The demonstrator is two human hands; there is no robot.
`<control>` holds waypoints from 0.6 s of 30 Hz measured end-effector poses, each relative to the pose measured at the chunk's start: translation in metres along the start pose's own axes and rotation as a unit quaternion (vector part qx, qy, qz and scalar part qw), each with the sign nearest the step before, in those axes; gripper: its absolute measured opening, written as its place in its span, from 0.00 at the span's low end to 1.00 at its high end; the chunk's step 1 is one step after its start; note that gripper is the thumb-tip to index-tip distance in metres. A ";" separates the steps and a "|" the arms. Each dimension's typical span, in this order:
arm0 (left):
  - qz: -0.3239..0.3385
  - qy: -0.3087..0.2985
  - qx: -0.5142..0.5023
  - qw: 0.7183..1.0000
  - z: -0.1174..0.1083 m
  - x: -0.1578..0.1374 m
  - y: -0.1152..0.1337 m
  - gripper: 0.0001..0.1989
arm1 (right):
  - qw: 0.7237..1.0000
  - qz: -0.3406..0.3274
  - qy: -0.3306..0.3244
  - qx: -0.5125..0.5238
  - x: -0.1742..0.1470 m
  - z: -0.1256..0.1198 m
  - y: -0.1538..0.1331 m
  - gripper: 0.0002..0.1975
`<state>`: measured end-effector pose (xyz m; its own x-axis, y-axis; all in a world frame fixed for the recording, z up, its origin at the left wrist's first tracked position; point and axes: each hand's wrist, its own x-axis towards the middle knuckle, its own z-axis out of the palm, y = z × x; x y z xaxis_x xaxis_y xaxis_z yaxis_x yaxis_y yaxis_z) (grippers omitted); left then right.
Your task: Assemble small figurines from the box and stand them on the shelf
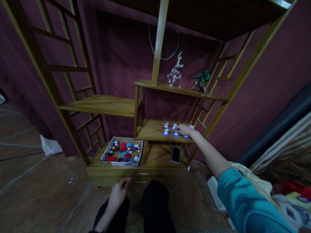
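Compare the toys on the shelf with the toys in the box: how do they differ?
Arrangement: the shelf toys stand upright in two loose rows, while the box toys are crowded together in a jumble. Colour: the shelf toys show mostly white and purple-blue; the box toys mix red, blue, black and white. Place: the shelf toys are by the right hand; the box toys sit lower, inside a shallow box. Both are small.

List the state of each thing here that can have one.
Box: open on top, holding figures.
Small figurines: standing on the shelf.
Phone: lying flat, screen dark.
Clear deer: upright.
Green statue: upright.
Drawers: shut.
Right hand: at the small figurines, grip unclear.
Left hand: fingers curled, grip unclear.
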<state>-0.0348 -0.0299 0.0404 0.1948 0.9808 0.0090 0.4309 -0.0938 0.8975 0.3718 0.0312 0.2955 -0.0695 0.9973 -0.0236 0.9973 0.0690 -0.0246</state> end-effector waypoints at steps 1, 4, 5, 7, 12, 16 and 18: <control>0.002 0.003 0.005 1.000 0.000 0.000 0.001 0.14 | 1.000 -0.001 0.000 -0.001 -0.001 0.000 -0.001 0.17; 0.006 0.003 0.010 1.000 -0.001 0.000 0.003 0.13 | 1.000 0.000 -0.003 -0.002 -0.003 -0.001 -0.003 0.16; 0.008 0.001 0.007 1.000 -0.001 -0.001 0.003 0.13 | 1.000 0.003 -0.005 0.001 -0.003 -0.001 -0.004 0.16; 0.012 0.000 -0.002 1.000 0.000 -0.001 0.002 0.13 | 1.000 0.008 -0.005 0.009 -0.005 -0.004 -0.005 0.17; 0.022 0.006 0.000 1.000 0.001 0.000 -0.007 0.13 | 0.994 0.019 0.089 0.068 -0.019 -0.014 -0.004 0.17; 0.025 0.005 0.009 1.000 0.000 0.000 -0.008 0.13 | 0.974 0.013 0.186 0.131 -0.045 -0.004 -0.005 0.14; 0.026 0.005 0.012 1.000 -0.001 -0.001 -0.005 0.13 | 0.964 0.013 0.205 0.171 -0.062 0.013 -0.008 0.13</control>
<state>-0.0383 -0.0300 0.0362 0.2090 0.9761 0.0600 0.4406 -0.1488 0.8853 0.3675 -0.0314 0.2844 0.0405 0.9297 0.3662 0.9282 0.1006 -0.3582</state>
